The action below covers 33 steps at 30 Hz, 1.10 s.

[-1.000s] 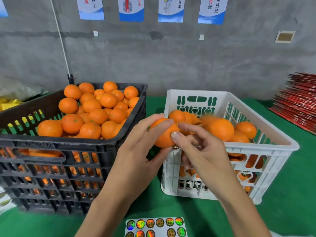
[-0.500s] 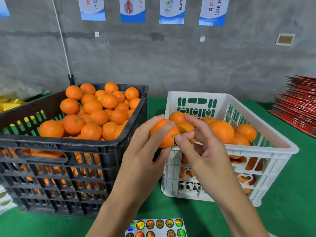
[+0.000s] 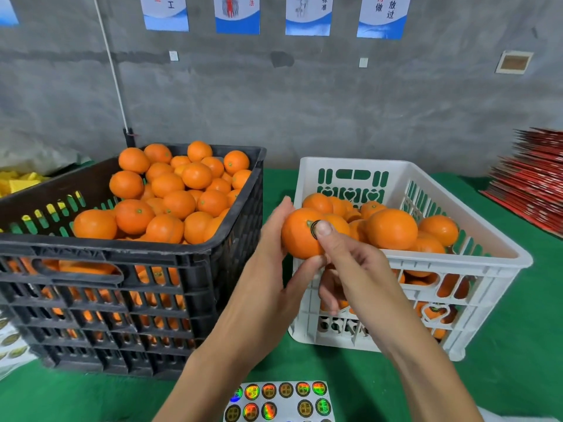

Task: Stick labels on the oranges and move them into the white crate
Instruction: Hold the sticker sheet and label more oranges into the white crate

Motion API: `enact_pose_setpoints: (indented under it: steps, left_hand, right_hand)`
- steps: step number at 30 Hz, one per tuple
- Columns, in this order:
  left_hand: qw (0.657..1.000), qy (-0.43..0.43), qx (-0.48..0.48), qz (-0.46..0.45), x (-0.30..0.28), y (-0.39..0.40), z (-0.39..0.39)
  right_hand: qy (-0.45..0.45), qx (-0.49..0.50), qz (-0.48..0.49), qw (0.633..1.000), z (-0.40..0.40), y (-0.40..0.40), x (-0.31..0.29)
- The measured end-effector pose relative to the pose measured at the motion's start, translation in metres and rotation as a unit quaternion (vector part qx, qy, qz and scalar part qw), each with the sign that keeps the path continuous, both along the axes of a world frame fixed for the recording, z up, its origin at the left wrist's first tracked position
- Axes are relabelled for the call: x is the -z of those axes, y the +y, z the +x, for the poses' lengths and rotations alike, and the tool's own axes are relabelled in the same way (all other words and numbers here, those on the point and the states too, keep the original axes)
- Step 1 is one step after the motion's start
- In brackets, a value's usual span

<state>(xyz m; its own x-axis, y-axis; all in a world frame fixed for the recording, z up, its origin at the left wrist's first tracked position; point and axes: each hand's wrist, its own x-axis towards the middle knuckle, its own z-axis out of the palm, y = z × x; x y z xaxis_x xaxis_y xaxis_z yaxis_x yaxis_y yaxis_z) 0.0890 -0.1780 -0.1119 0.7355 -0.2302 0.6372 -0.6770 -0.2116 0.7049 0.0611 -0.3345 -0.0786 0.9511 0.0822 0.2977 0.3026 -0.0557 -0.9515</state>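
Orange rind, glossy and firm: the orange (image 3: 300,236) sits cupped in the left hand (image 3: 268,269) above the white crate (image 3: 499,269) near rim. Right hand (image 3: 350,263) thumb presses the label (image 3: 314,229) beside the stem, its other fingers curled beneath. Judged light, round, slightly slippery; best held palm-wrapped around the sides, gentle pressure.

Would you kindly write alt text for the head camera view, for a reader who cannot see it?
The left hand holds an orange while the right hand's thumb presses a round label onto it, in front of a white crate of oranges. A black crate heaped with oranges stands to the left, and a sticker sheet lies on the green table.
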Motion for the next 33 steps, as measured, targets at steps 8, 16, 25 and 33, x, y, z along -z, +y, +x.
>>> enact_pose_setpoints:
  steps: [8,16,25,33]
  left_hand:
    - [1.0,0.001,-0.023,0.019,-0.002,0.005,-0.001]
    - [0.98,0.098,-0.121,0.123,0.003,0.009,0.001]
    - [0.866,0.358,-0.044,0.347,0.014,0.027,0.013]
    - [0.716,0.499,0.047,0.486,0.056,0.02,0.014]
  right_hand:
    - [-0.031,0.059,0.317,0.946,0.009,-0.003,-0.001]
    - [-0.075,0.086,0.226,0.967,0.008,-0.001,0.0]
    - [0.079,-0.071,-0.34,0.934,0.02,0.003,0.05]
    - [0.241,-0.148,-0.583,0.762,0.02,0.02,0.091]
